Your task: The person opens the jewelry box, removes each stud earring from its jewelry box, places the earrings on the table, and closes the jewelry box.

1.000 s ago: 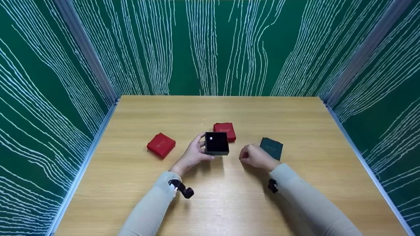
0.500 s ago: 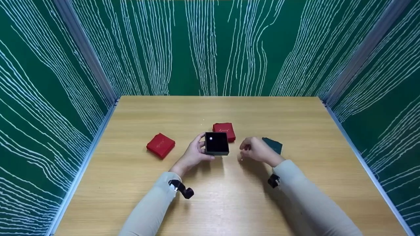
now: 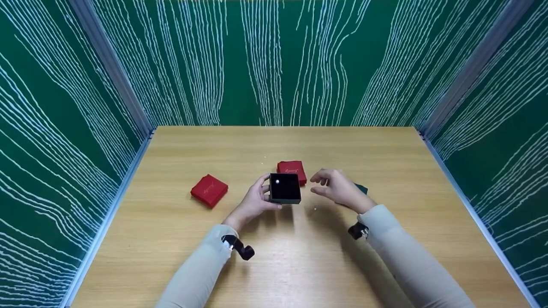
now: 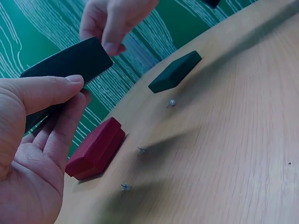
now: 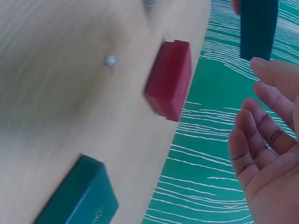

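Black-lined box, centre of the action, sits up off the table with its opening facing the head camera! Left hand grips it from 9 o'clock, thumb along the 6 o'clock edge, fingers round the far side. Inside, toward 10 o'clock, one white bead shines against the dark lining. Right hand hovers at 3 o'clock, nothing in it, fingers loosely bent and spread. Down at 4 o'clock from the box, a pearl stud rests on the bare table, and the left wrist view picks out two star-shaped studs too. One red box peeks out at 12 o'clock, another red box waits at 9, and a dark green case is half covered by the right hand at 3; lid or whole box, I can't tell.

How to do it well? Looks like steady holding matters most: keep the box still, that thumb firm but clear of the opening, and tip it no further, or the bead could roll. For the free fingers, I'd judge a light fingertip pinch best around pieces this small, with the sleeve kept high.
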A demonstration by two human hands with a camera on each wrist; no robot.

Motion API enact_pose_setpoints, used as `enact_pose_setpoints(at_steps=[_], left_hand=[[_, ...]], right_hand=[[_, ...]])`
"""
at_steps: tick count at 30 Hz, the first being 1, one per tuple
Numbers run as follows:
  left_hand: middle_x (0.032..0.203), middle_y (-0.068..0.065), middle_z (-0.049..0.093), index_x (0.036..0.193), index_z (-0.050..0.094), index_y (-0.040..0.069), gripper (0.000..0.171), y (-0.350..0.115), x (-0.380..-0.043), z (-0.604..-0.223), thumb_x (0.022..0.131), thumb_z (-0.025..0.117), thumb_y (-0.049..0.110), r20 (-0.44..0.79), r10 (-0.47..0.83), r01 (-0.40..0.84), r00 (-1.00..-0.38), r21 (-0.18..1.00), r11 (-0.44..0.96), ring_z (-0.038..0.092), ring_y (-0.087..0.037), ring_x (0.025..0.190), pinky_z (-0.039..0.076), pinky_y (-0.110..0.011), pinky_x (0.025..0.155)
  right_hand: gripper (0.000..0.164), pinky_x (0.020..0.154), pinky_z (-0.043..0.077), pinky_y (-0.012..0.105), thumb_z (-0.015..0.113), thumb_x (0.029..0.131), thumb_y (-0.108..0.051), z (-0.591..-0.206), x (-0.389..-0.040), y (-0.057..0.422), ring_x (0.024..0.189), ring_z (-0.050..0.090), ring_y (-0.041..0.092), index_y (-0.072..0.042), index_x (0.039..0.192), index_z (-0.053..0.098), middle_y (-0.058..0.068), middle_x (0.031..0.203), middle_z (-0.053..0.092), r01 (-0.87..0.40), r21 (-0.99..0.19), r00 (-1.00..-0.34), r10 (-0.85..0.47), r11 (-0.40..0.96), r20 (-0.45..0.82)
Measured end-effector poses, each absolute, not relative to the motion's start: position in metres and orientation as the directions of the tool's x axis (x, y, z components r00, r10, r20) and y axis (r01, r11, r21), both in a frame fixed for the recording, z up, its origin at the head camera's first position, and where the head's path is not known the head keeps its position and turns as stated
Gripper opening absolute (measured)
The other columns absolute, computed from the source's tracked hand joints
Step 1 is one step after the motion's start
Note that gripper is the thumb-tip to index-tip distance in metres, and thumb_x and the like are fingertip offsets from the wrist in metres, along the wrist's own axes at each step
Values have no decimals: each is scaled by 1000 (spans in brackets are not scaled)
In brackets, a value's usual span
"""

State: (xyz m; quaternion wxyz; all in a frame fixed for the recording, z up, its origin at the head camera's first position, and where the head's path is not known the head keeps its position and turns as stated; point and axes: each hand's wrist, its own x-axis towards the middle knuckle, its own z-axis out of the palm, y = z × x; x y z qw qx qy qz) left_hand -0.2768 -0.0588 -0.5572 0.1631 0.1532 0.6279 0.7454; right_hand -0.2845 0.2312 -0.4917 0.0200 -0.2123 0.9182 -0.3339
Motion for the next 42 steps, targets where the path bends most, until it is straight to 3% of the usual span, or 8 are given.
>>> enact_pose_setpoints(at_steps=[4, 11, 14, 30, 42], left_hand=[[153, -36, 56, 169, 19, -2, 110, -57, -276, -556, 78, 74, -28, 34, 446, -44, -895, 986, -163, 74, -30, 117, 67, -34, 92], [149, -37, 57, 166, 22, -4, 106, -53, -276, -554, 76, 72, -30, 68, 469, -33, -881, 978, -205, 75, -23, 109, 67, -32, 91], [150, -37, 57, 167, 21, -4, 107, -52, -275, -553, 76, 73, -30, 60, 466, -41, -883, 978, -203, 75, -23, 109, 67, -32, 90], [154, -37, 55, 169, 19, -3, 108, -50, -274, -550, 78, 72, -29, 60, 489, -41, -870, 980, -193, 76, -32, 114, 67, -37, 94], [159, -37, 50, 169, 16, -4, 110, -48, -275, -549, 77, 71, -32, 65, 501, -37, -863, 981, -191, 76, -29, 111, 68, -36, 90]], right_hand=[[17, 87, 61, 52, 83, 94, -11, -487, -285, 227, 98, 65, 30, -5, 110, 81, 14, 109, 78, -412, -618, -900, -403, 670, 163], [21, 97, 61, 62, 85, 92, -8, -480, -283, 220, 108, 68, 41, -2, 111, 79, 17, 117, 77, -469, -633, -877, -412, 616, 248], [21, 99, 61, 63, 85, 92, -8, -480, -283, 217, 111, 69, 40, -3, 112, 80, 17, 119, 77, -492, -626, -865, -419, 604, 276], [30, 112, 56, 63, 85, 95, -14, -475, -280, 196, 125, 66, 39, -7, 123, 79, 16, 135, 73, -442, -671, -885, -412, 595, 218], [29, 112, 57, 61, 84, 95, -13, -476, -283, 178, 123, 67, 39, -1, 122, 79, 18, 131, 74, -506, -670, -846, -464, 544, 262]])
